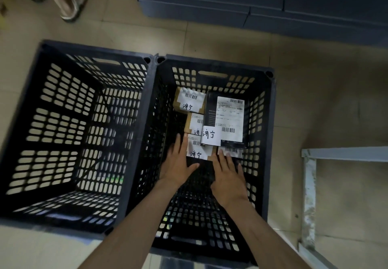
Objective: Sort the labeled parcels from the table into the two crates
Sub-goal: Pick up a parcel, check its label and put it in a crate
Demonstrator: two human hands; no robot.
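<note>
Two black slotted crates stand side by side on the floor. The left crate (134, 121) holds nothing that I can see. The right crate (270, 109) holds several labeled parcels: a brown box (190, 100) at the back, another brown box (194, 125) in front of it, a tall black box (228, 117) with white labels, and a near parcel (197, 149) with a handwritten label. Both my hands reach down inside the right crate. My left hand (178, 161) lies with straight fingers against the near parcel's left side. My right hand (228, 176) touches its right front with straight fingers.
Dark grey boxes (273, 2) are stacked at the back right. A person's sandalled feet (69, 6) stand at the upper left. A metal frame (308, 184) with a leg stands right of the right crate. Tiled floor surrounds the crates.
</note>
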